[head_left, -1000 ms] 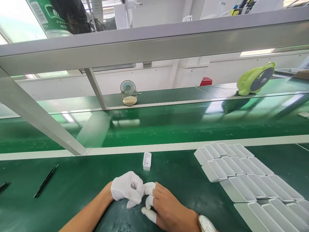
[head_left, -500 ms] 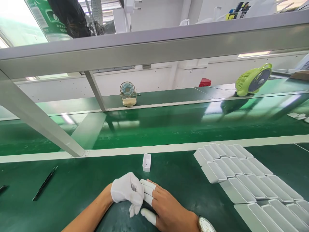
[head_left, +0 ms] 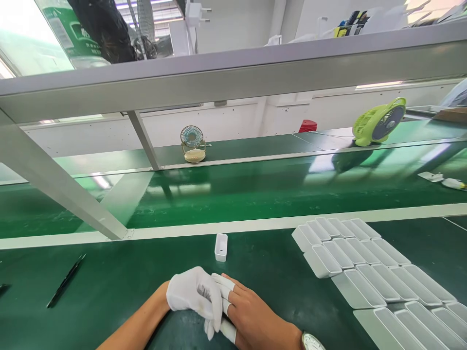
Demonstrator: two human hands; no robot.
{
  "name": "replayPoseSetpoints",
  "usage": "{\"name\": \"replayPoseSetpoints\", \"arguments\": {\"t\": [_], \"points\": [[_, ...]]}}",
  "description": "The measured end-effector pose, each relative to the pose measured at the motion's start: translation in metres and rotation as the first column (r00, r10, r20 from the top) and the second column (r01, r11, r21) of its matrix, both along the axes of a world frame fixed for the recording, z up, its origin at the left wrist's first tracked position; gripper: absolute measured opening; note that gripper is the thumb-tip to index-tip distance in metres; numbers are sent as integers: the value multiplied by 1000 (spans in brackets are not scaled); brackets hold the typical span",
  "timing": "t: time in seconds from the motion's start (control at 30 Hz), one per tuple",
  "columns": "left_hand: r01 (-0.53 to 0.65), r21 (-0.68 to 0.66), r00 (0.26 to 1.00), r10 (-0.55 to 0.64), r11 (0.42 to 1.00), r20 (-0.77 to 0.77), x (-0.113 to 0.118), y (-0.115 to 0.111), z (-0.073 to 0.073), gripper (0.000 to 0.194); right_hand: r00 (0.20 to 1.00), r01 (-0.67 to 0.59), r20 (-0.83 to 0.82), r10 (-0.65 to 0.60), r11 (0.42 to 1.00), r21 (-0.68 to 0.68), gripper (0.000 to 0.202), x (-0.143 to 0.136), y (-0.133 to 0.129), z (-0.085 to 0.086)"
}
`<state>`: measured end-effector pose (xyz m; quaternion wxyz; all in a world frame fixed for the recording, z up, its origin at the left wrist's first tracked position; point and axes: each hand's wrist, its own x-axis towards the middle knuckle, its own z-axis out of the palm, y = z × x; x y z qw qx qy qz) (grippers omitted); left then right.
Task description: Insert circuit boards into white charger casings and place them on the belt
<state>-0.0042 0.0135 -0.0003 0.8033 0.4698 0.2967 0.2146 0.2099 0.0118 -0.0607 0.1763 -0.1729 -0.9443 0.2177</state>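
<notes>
Green table [head_left: 138, 265]; white box [head_left: 221, 248], its long axis pointing away from hands [head_left: 193, 291].

Two hands [head_left: 195, 294] [head_left: 251, 311], one glove [head_left: 186, 291], one watch [head_left: 312, 341]. Two fans [head_left: 191, 136] [head_left: 377, 122] at back. One lone white box [head_left: 221, 247]; four rows of boxes [head_left: 367, 287] at right, nearest row running out of frame.

A lime-green plastic fan [head_left: 377, 122] stands far right, a small beige-and-teal fan [head_left: 191, 137] left of it. A slim black tool [head_left: 66, 281] lies left.
</notes>
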Motion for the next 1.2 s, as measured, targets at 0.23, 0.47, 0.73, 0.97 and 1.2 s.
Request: {"name": "replayPoseSetpoints", "arguments": {"t": [0.23, 0.47, 0.73, 0.97, 1.2], "points": [[95, -78, 995, -94, 992, 8, -3, 0, -5, 40, 999, 12, -33, -13, 1000, -21, 27, -1, -1, 12], [61, -124, 995, -50, 990, 92, -1, -1, -9, 33, 999, 23, -26, -24, 1000, -8, 27, -1, -1, 8], [-23, -81, 994, 31, 996, 107, 3, -3, -14, 24, 998, 52, -23, -53, 998, -35, 19, -1, 0, -2], [-23, -30, 998, 25, 999, 58, 2, -4, -13, 33, 999, 36, -29, -37, 999, -27, 22, -1, 0, -1], [0, -14, 1000, 0, 1000, -19, 4, -6, -3, 39, 1000, 24, -19, -24, 999, -21, 25, 0, 1, 4]]}}
